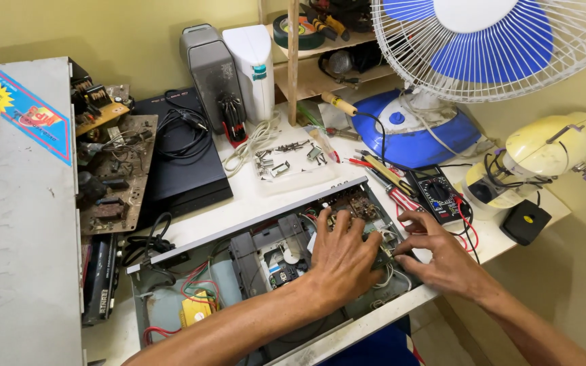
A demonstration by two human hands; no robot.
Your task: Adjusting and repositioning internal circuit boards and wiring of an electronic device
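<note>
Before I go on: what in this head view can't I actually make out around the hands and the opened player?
- Circuit board in the opened disc player: head view, mostly covered by the left hand.
- Right hand fingertips: whether they pinch a wire is too small to tell.
- Player's front corner: cut off by the bottom edge.
- Multimeter dial setting: too small.

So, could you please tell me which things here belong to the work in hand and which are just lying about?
In use:
- opened disc player
- left hand and right hand on its circuit board

Lying about:
- multimeter
- fan
- small sewing machine
- loose screws
- screwdriver
</note>
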